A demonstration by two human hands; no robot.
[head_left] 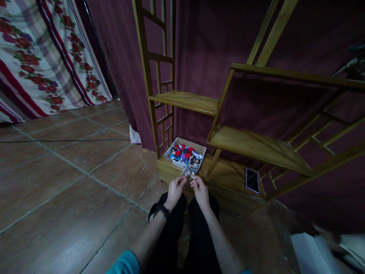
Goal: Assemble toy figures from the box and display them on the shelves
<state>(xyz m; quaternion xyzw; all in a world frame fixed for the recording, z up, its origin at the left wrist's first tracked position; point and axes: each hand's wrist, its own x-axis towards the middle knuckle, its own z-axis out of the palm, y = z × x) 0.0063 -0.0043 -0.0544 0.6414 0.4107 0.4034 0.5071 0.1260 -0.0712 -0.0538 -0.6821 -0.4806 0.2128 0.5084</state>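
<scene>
In front of my knees I hold a small, shiny, see-through piece (188,172) that looks like crinkled clear plastic; its exact kind is too small to tell. My left hand (176,188) pinches its left side between thumb and fingers. On its right side, the fingertips of my right hand (200,191) are pinched together too. Just beyond the fingers sits a shallow white box (177,164), filled with several small red, blue, purple, black and white pieces (184,153). The shiny piece overlaps the box's near edge in view.
The box stands on the low base of a wooden shelf unit (185,102). A phone (252,180) lies farther right on that base. Dark red curtain (196,49) hangs behind. A cable (71,140) crosses the tiled floor at left. White items (310,251) lie at lower right.
</scene>
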